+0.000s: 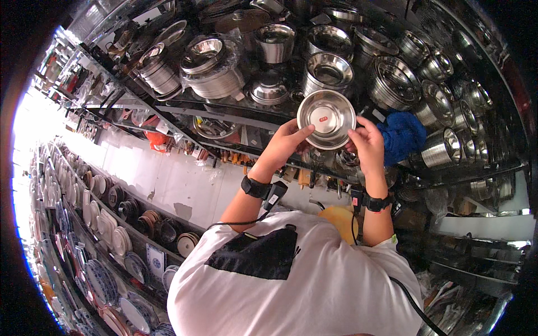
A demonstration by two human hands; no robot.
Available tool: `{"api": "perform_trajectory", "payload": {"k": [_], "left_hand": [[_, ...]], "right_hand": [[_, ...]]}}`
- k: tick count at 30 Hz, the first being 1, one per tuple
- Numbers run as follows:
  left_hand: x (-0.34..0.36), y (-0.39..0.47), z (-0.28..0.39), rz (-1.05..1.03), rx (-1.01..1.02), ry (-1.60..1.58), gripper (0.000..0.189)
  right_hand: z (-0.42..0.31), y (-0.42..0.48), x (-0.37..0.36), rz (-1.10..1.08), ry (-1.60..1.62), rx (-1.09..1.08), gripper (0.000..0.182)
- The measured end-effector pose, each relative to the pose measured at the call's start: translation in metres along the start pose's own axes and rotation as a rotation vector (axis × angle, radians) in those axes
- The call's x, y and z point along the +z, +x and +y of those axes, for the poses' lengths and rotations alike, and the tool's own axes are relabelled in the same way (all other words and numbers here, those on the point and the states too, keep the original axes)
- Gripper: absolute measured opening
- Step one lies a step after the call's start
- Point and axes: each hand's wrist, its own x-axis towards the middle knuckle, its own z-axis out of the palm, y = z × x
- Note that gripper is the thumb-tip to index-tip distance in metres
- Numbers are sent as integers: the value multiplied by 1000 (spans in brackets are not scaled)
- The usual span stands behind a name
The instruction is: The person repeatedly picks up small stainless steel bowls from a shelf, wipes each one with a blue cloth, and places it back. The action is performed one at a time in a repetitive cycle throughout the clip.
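Between my two hands is a shallow stainless steel bowl [332,134], its inside turned up toward me and a small red sticker at its centre. My left hand [290,138] grips the left rim, thumb over the inside edge. On the right rim, my right hand [366,140] pinches with thumb and fingers; some fingertips are hidden beneath. Just beyond the bowl stands a stack of similar steel bowls [328,75] on the dark shelf. A blue cloth [401,136] lies right beside my right hand.
Stacked steel basins [212,77] and a deep steel pot [275,44] stand along the shelf [235,110]. More bowl stacks [395,82] crowd the right. Wooden-handled tools hang below the shelf edge. At left, racks hold many ceramic plates [101,281]. Black cables [414,302] run from my wrist straps.
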Motion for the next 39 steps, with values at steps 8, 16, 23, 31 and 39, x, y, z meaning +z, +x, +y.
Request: {"api": "perform_trajectory", "payload": {"k": [8, 16, 23, 31, 39], "left_hand": [[-68, 28, 29, 233, 325, 115, 37], [-160, 71, 8, 548, 552, 671, 36], [-176, 75, 2, 449, 528, 701, 45], [-196, 75, 7, 258, 321, 278, 51], [-194, 66, 16, 215, 310, 373, 53]], "right_hand": [[-30, 63, 26, 212, 131, -119, 40], [-13, 107, 29, 404, 173, -135, 34], [-2, 108, 40, 465, 45, -110, 33], [10, 92, 57, 852, -560, -563, 18], [61, 90, 173, -11, -609, -435, 52]]}}
